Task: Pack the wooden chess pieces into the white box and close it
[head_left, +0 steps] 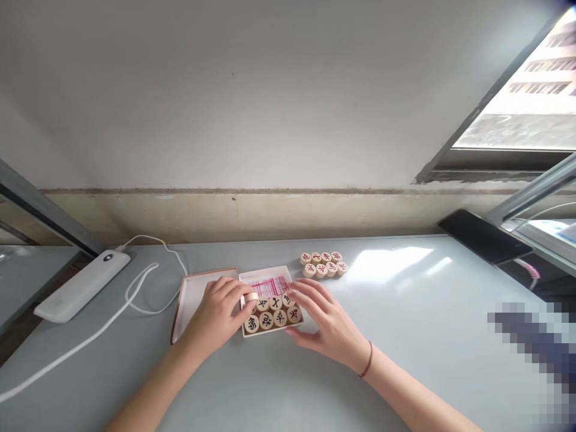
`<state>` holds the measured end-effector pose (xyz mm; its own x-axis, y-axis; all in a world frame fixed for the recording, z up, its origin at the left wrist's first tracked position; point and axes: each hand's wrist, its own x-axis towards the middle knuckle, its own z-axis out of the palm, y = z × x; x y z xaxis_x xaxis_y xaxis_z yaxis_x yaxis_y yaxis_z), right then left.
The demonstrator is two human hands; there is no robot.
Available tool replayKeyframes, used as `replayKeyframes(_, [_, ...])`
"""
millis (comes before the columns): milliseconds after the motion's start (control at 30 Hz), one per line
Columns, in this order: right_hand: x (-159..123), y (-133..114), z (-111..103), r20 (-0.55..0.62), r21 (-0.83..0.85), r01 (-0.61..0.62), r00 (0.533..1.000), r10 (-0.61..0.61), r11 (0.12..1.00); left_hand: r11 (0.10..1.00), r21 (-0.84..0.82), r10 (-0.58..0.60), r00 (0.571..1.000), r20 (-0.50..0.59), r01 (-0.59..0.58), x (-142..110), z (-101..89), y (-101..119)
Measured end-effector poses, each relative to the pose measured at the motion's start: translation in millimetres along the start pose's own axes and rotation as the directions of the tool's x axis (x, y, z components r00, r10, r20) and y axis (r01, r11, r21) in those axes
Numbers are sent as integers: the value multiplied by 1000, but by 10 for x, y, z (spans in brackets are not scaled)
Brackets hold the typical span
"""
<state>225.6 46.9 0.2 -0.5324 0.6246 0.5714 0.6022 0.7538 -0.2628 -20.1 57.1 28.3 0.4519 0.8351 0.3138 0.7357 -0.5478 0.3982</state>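
Left hand (222, 309) pinching a round piece (251, 296) at the box's (296, 324) nine-o'clock side; right hand (330, 321) loosely curved at three o'clock.

Red-marked round pieces (321, 270): eight top faces | black-marked round pieces (266, 320) in box: at least seven, others partly hidden | piece held edge-on (251, 296): one | open box (272, 332): one | lid (196, 294): one | power bank (83, 285): one | phone (483, 235): one | bracelet (369, 360): one
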Motion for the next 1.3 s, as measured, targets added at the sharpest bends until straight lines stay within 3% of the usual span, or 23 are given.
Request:
replayKeyframes(100, [29,-148,-33,-104,-5,99,990,-99,995,977,-196,-93,995,-40,84,-37,28,212])
replayKeyframes(167, [53,-256,-53,-143,18,149,979,-145,989,934,-330,-152,988,-11,140,-80,70,363])
replayKeyframes(300, [84,-321,-88,-185,34,189,966,-179,981,887,-436,-148,988,51,155,-122,113,482])
replayKeyframes(367, [81,-254,-105,-168,7,132,977,-129,991,923,-364,-124,992,39,129,-105,82,413])
replayKeyframes(467, [49,-75,-121,-144,-66,-80,987,70,995,998,-57,13,1000,-17,-14,-59,-6,203])
replayKeyframes(567, [-9,104,-107,-126,-160,-259,963,240,953,987,134,81,996,28,-84,-33,-62,3])
replayKeyframes(833, [-121,273,-17,43,-299,-384,909,414,874,972,221,58,995,81,-75,-72,63,-69])
replayKeyframes(1300, [-107,255,-48,71,-251,-440,880,470,862,992,124,7,986,165,-28,-47,55,-20])
